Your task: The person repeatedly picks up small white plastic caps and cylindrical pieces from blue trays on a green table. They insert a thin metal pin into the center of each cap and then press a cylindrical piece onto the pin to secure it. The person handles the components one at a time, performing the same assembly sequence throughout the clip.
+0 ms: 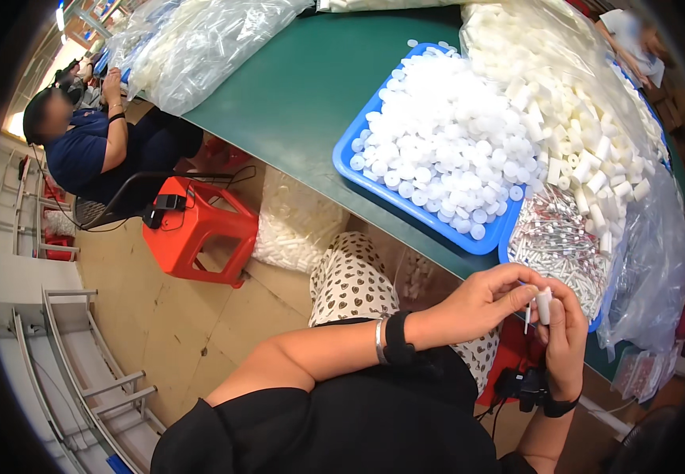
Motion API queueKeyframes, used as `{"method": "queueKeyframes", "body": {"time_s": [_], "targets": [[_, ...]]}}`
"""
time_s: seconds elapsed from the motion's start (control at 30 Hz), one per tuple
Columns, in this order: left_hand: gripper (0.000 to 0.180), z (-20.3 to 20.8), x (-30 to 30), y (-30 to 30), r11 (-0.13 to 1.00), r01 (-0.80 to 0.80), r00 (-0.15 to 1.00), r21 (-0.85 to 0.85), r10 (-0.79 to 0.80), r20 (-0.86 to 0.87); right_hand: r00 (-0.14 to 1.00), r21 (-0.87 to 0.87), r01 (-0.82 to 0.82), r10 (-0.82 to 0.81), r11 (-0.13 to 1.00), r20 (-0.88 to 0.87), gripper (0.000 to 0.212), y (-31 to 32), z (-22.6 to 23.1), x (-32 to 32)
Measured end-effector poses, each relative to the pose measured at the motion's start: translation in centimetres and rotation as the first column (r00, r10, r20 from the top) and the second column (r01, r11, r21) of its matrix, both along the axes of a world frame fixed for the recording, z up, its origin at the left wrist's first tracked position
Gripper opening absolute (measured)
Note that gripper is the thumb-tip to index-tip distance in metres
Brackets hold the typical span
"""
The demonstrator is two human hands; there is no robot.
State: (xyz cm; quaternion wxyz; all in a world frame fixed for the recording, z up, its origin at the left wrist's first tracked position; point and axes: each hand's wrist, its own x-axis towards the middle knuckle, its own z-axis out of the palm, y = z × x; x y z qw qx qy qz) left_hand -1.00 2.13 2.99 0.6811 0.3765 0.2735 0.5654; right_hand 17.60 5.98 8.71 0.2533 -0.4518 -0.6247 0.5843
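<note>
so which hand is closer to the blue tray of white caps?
Left. The left hand sits just below the blue tray's near rim, fingertips on the small white tube. The right hand is lower and further right, holding that tube.

Blue tray (374,186), white caps (445,134)

At about four o'clock, the left hand (481,304) and right hand (565,340) meet, both pinching a small white plastic tube (544,305) held upright between their fingertips. Just above, toward two o'clock, a blue plastic tray (374,186) heaped with round white plastic caps (445,134) rests on the dark green table (295,87). At nine o'clock, an orange plastic stool (200,233) stands on the floor beside a seated person (94,146).
</note>
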Motion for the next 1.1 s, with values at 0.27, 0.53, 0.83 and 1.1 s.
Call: {"method": "queueKeyframes", "body": {"time_s": [0.27,0.53,0.83,1.1], "targets": [[0.024,0.0,-1.8,-0.7,0.913,-0.002,0.871,0.407,0.201,-0.448,0.994,-0.192,-0.092,0.101,0.977,0.038,0.022,-0.6,-0.6,-0.4],[0.030,-0.9,-1.8,-0.8,0.944,0.115,0.985,-0.310,-0.069,0.157,0.980,-0.169,-0.166,0.182,0.972,0.084,0.017,-0.2,0.2,-2.1],[0.032,-0.1,-1.2,-0.9,0.905,0.088,0.995,-0.417,-0.056,0.088,0.992,-0.150,-0.126,0.127,0.981,-0.008,0.014,-0.9,-1.4,-1.4],[0.033,-0.3,-0.8,-1.1,0.895,0.049,0.993,-0.444,0.004,0.117,0.964,-0.480,-0.125,-0.008,0.868,-0.265,0.012,0.1,-2.0,-0.1]]}}
